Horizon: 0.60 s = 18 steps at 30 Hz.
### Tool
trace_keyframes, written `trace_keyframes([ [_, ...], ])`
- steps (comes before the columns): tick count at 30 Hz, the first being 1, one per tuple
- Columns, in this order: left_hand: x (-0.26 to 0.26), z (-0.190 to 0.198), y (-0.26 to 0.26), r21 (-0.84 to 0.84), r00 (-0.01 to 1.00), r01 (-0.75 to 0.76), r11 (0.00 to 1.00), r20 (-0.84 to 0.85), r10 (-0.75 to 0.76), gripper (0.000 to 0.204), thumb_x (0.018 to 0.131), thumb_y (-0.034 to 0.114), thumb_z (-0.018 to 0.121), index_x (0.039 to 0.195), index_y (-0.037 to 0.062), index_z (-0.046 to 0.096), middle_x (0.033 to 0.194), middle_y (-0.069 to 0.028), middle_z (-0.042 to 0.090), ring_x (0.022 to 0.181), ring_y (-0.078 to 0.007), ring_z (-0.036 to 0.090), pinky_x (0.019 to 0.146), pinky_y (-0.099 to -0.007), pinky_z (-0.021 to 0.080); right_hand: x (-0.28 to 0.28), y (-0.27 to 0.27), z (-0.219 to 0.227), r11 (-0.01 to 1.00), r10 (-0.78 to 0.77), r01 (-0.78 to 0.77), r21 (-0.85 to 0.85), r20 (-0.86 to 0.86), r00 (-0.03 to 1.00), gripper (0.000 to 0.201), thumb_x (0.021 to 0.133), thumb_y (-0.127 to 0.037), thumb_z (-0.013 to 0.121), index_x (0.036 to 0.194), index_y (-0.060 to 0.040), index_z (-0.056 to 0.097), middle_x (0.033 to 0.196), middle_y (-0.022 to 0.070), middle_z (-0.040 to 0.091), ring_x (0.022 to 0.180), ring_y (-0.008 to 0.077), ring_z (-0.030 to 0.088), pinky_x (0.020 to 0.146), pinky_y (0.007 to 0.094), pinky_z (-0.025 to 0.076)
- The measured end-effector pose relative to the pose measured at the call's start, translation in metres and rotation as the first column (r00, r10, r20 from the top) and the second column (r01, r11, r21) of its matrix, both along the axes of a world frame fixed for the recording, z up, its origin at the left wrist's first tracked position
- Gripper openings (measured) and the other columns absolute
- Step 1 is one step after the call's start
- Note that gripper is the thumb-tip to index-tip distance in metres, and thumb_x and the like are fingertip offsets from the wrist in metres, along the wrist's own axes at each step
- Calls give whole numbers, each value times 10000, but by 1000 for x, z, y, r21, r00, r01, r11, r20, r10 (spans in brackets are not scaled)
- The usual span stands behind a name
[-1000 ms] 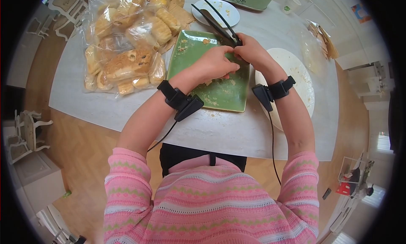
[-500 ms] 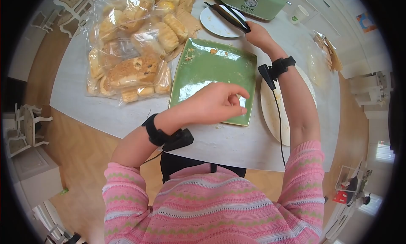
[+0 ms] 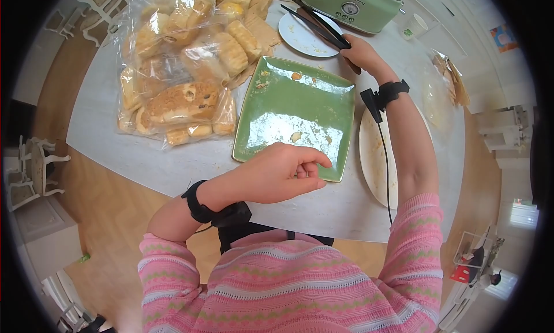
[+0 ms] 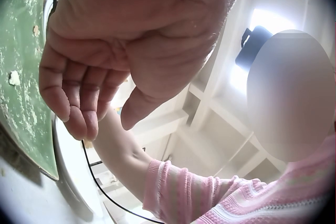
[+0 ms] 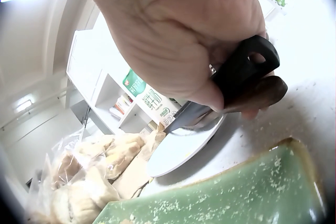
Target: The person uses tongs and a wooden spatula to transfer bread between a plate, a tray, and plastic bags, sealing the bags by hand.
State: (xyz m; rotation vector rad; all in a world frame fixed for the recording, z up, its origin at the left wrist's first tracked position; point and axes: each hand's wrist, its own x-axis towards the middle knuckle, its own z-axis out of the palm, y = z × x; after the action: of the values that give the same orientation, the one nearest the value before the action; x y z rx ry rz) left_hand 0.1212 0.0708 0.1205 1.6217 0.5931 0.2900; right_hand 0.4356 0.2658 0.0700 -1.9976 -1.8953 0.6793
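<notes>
My right hand grips a black utensil with long dark arms over the small white plate, near the toaster. In the right wrist view its black handle, with a hole at the end, lies beside a brown handle under the hand; the far ends are partly hidden. The left hand hovers by the near edge of the green square plate, its fingers loosely bent and nothing in them. Crumbs and small bits lie on the green plate.
Bagged bread covers the table's left side, with brown paper beside it. A green toaster stands at the back. Right of the green plate are a large white plate, a paper cup and another clear bag.
Both hands were together over the green plate; they have parted. The left moved back toward the body, and the right carried the black utensil away toward the small plate.
</notes>
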Motion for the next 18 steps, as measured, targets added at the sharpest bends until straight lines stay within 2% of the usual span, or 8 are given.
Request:
trace_keyframes([
  [2, 0, 0, -2, 6, 1000, 2, 1000, 1, -2, 321, 911, 191, 702, 1176, 15, 660, 822, -59, 709, 710, -144, 653, 671, -293, 515, 0, -1, 3, 1000, -29, 29, 1, -51, 998, 420, 815, -71, 574, 1227, 4, 605, 668, 171, 665, 598, 318, 660, 594, 421, 508],
  [4, 0, 1, -2, 14, 1000, 5, 1000, 2, -5, 320, 914, 193, 700, 1177, 15, 659, 820, -58, 708, 709, -146, 654, 670, -294, 516, 3, 2, 4, 998, 60, -60, 0, 64, 996, 496, 816, -112, 625, 1300, -11, 584, 704, 164, 691, 631, 337, 670, 637, 422, 522],
  [8, -1, 0, -3, -10, 1000, 10, 1000, -3, -10, 317, 918, 190, 696, 1183, 21, 658, 825, -59, 711, 714, -149, 660, 675, -292, 520, 4, 8, -2, 992, 113, -122, 45, 167, 979, 506, 817, -164, 654, 1295, -12, 586, 791, 162, 721, 746, 336, 698, 726, 422, 539],
  [10, -1, 0, -5, -24, 1000, 13, 1000, -2, -13, 318, 917, 189, 697, 1185, 22, 657, 827, -59, 713, 715, -151, 662, 678, -291, 522, 1, 5, -1, 993, 68, -94, 78, 278, 958, 523, 811, -227, 683, 1284, -19, 601, 886, 165, 735, 890, 345, 701, 816, 428, 541],
  [14, -3, -3, -11, -21, 998, -48, 999, 51, 49, 277, 928, 196, 697, 1129, 7, 678, 841, -64, 721, 724, -127, 659, 675, -294, 524, -9, -14, 14, 999, -31, 28, 15, 287, 958, 514, 805, -274, 696, 1250, -23, 638, 935, 165, 738, 974, 354, 688, 863, 434, 533],
  [15, -3, -6, -13, -25, 992, -90, 996, 90, 91, 256, 937, 195, 691, 1105, 2, 687, 849, -61, 726, 724, -119, 657, 669, -296, 524, -1, -18, 3, 943, -22, -98, 317, 352, 936, 433, 815, -269, 693, 1172, -25, 682, 925, 162, 738, 943, 355, 693, 835, 435, 540],
  [16, -4, -12, -15, -28, 993, -82, 996, 87, 84, 256, 937, 195, 691, 1105, 2, 687, 849, -61, 726, 724, -119, 657, 669, -296, 524, 5, -22, -5, 785, -37, -230, 575, 415, 909, 361, 824, -264, 690, 1095, -28, 727, 915, 160, 739, 912, 357, 698, 806, 436, 548],
  [18, -6, -25, -16, -184, 952, -204, 961, 193, 239, 234, 988, 188, 624, 1071, -18, 698, 897, -59, 732, 827, -115, 663, 740, -277, 523, -8, -49, 15, 802, -16, -211, 559, 372, 928, 289, 844, -272, 687, 1000, -36, 749, 849, 152, 730, 843, 356, 696, 764, 433, 550],
])
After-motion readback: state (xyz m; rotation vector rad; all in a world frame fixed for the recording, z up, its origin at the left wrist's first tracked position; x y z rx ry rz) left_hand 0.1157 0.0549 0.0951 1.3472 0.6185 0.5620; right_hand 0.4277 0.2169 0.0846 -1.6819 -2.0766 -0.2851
